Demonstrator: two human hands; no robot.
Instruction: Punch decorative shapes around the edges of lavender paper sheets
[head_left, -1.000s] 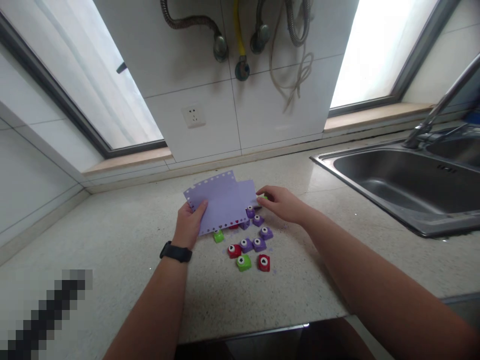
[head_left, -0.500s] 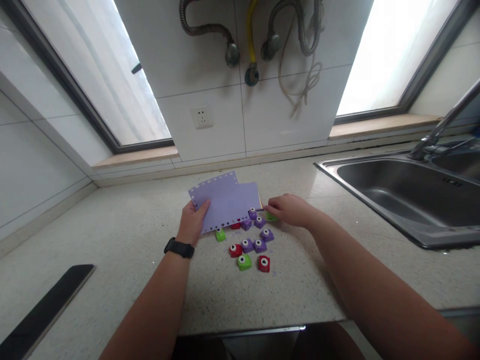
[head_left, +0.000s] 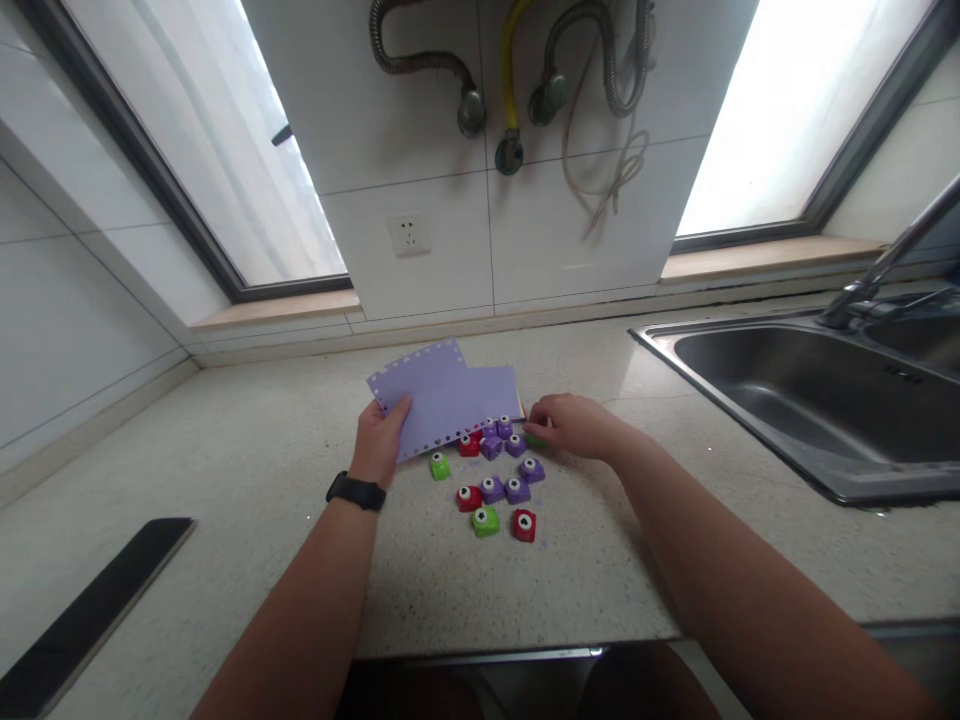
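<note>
My left hand point(head_left: 380, 440), wearing a black band at the wrist, pinches a purple sheet of paper point(head_left: 431, 395) between thumb and fingers. Small shapes are punched along the sheet's edges. Behind its right side lies more purple paper point(head_left: 495, 390), with a thin yellowish edge showing. My right hand point(head_left: 566, 423) is curled low over a green craft punch point(head_left: 534, 440), which the fingers mostly hide. In front of the paper sit several purple craft punches point(head_left: 517, 489), red craft punches point(head_left: 525, 525) and green craft punches point(head_left: 486, 521), each with a white round button.
A steel sink point(head_left: 787, 390) with a tap point(head_left: 855, 290) is set into the counter point(head_left: 600, 560) at right. A long black object point(head_left: 97, 610) lies at the left. Hoses and a socket point(head_left: 409, 235) are on the tiled wall behind. Tiny purple scraps dot the counter.
The purple sheet has shifted slightly left in my left hand, uncovering more of the red and purple punches. My right fingers have come away from the paper's edge, lower over the green punch.
</note>
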